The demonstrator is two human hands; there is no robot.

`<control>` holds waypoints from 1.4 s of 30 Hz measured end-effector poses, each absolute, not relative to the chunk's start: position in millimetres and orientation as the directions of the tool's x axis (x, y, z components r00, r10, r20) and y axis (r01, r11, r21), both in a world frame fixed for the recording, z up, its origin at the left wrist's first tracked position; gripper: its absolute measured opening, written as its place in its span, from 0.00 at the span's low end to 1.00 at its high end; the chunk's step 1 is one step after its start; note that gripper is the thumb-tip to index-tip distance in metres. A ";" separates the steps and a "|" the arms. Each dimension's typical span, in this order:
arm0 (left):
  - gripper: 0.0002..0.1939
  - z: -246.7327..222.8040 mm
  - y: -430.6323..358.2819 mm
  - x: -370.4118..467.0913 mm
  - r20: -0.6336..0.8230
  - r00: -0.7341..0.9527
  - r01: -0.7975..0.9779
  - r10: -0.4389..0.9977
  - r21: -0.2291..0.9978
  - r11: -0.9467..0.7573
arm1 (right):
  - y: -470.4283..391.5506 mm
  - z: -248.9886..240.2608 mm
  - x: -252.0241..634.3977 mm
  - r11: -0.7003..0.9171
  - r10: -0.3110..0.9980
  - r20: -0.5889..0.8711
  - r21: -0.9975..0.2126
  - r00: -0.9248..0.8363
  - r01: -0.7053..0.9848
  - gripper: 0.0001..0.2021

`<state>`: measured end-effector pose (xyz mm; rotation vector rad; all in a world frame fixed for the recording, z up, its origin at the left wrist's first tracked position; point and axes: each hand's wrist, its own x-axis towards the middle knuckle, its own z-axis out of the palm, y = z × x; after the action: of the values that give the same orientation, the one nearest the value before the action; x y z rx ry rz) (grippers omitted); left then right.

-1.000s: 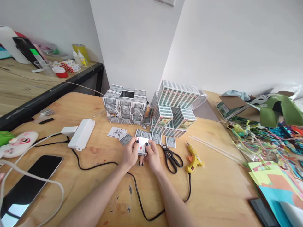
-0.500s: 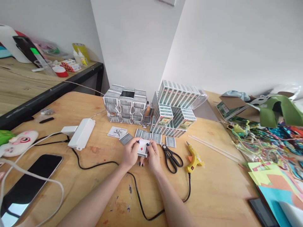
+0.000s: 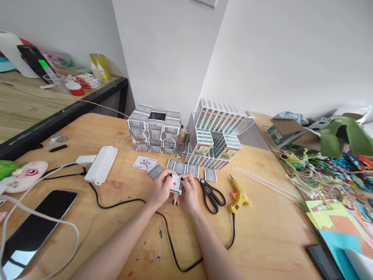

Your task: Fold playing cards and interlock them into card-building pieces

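Between my two hands is a playing card with a red diamond facing up and its near edge bent to show the patterned back. My left hand pinches its left side; my right hand grips the right side, thumb along the far edge. Several face-down cards lie just beyond my fingers, beside a face-up card. Behind them stands a hollow block built of folded cards. Black-handled scissors rest right of my right hand, and a yellow glue gun lies farther right.
Stacked card boxes stand at the back. A white power strip, a phone and cables occupy the left. Clear glue sticks lie to the right, near coloured paper and tangled craft strands. A black cord runs beneath my forearms.
My right thumb has shifted slightly along the card's far edge, and the near edge looks a little more folded. Both hands keep their hold; the other things stay in place.
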<state>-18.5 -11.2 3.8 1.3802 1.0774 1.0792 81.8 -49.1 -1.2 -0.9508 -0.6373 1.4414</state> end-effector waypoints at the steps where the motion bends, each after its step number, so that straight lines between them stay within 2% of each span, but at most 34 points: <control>1: 0.08 4.5 -10.9 -18.2 0.045 0.189 0.043 0.981 0.998 -0.054 | -49.0 -1.2 81.8 -0.111 0.982 -0.174 -0.836 0.068 -0.537 0.07; 8: 0.06 2.2 -9.8 -17.9 -0.094 0.298 -0.143 0.950 0.980 0.142 | -49.4 0.5 78.0 -0.122 0.981 -0.188 -0.815 0.058 -0.566 0.08; 11: 0.07 2.1 -11.5 -19.0 -0.087 0.348 -0.233 0.934 0.957 0.176 | -50.9 1.6 76.2 -0.135 0.982 -0.188 -0.809 0.034 -0.573 0.08; 16: 0.08 4.9 -11.3 -19.0 -0.113 0.300 -0.312 0.947 0.927 0.209 | -52.6 1.7 78.7 -0.198 0.978 -0.195 -0.747 -0.075 -0.634 0.10; 22: 0.11 6.2 -10.7 -19.4 -0.183 0.348 -0.240 0.919 0.931 0.277 | -48.8 -4.2 81.1 -0.305 0.949 -0.286 -0.728 -0.133 -0.613 0.17; 27: 0.09 5.6 -11.5 -24.6 -0.086 0.342 -0.235 0.936 0.957 0.173 | -48.3 -10.5 85.8 -0.362 0.932 -0.278 -0.756 -0.233 -0.545 0.16; 31: 0.09 2.4 -7.4 -28.4 -0.053 0.327 -0.201 0.943 0.972 0.124 | -49.1 -9.1 89.4 -0.304 0.950 -0.208 -0.788 -0.233 -0.535 0.16; 34: 0.08 1.0 -3.3 -28.2 -0.017 0.227 -0.122 0.974 0.991 0.046 | -48.6 -5.1 89.2 -0.242 0.969 -0.179 -0.827 -0.171 -0.507 0.17; 37: 0.11 0.8 -1.9 -25.4 0.017 0.154 -0.053 0.988 0.999 -0.009 | -48.2 -2.2 87.4 -0.188 0.982 -0.169 -0.873 -0.082 -0.450 0.17; 42: 0.16 -1.5 -4.6 -19.7 -0.086 0.167 -0.016 0.982 0.996 0.090 | -48.3 -2.6 85.8 -0.134 0.990 -0.142 -0.914 -0.009 -0.384 0.17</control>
<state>-19.7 -4.6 -1.5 1.2018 1.1100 1.0339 85.8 -48.3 -2.6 -1.0181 -0.8291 1.4574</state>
